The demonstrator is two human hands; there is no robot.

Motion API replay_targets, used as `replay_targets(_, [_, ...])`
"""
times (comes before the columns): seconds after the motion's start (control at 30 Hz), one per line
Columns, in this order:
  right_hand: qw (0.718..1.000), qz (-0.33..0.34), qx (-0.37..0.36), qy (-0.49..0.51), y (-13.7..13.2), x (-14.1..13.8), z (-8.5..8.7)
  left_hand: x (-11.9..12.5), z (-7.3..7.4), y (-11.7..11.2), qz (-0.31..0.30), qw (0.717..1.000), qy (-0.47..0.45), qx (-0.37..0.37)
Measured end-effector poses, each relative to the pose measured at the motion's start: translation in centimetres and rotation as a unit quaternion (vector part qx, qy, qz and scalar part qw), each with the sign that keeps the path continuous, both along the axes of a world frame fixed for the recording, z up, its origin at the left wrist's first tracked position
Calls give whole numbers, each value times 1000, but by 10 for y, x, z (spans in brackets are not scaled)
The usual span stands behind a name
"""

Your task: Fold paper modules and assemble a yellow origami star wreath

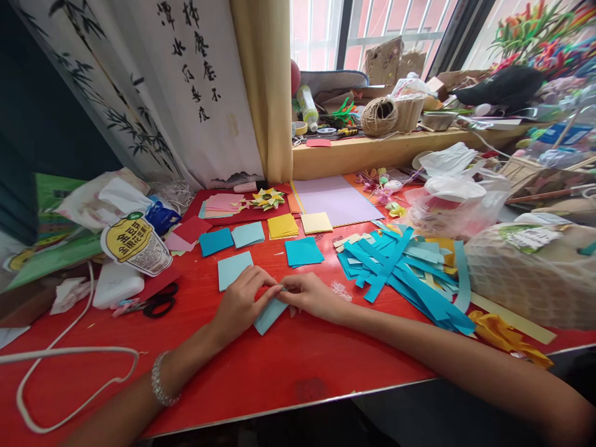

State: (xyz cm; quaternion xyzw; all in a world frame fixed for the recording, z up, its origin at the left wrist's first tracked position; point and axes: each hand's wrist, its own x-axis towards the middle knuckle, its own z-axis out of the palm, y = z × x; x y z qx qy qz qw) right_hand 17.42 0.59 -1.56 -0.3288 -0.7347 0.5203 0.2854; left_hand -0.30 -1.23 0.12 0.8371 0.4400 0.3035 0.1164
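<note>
A folded light blue piece of paper [269, 318] is pinched between my two hands, low over the red table. My left hand [244, 297] grips its upper edge with thumb and forefinger, and a beaded bracelet circles that wrist. On the same edge, the fingers of my right hand [310, 297] are closed close against the left fingertips. Just behind the left hand lies a light blue square stack [233, 268]. Further back sit a teal stack [304, 251], a yellow stack [282, 226], a cream stack [316, 222], another light blue stack [248, 234] and a darker blue stack [216, 242].
Blue paper strips [395, 261] are heaped right of my hands. Black-handled scissors [161, 301] and a white cable [88, 354] lie at left. A folded paper wreath [269, 198] rests at the back. Plastic bags [451, 186] and a netted bundle [521, 273] crowd the right side.
</note>
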Motion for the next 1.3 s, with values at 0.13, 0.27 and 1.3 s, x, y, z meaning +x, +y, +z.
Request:
replay_targets(0.13, [1000, -9, -12, 9, 2, 0, 0, -1, -1, -2, -1, 999, 12, 50])
replay_targets(0.27, [998, -19, -41, 42, 4, 0, 1, 0, 4, -2, 40, 998, -54, -17])
replay_targets(1.3, [997, -35, 33, -62, -2, -1, 3, -7, 3, 2, -64, 994, 10, -93])
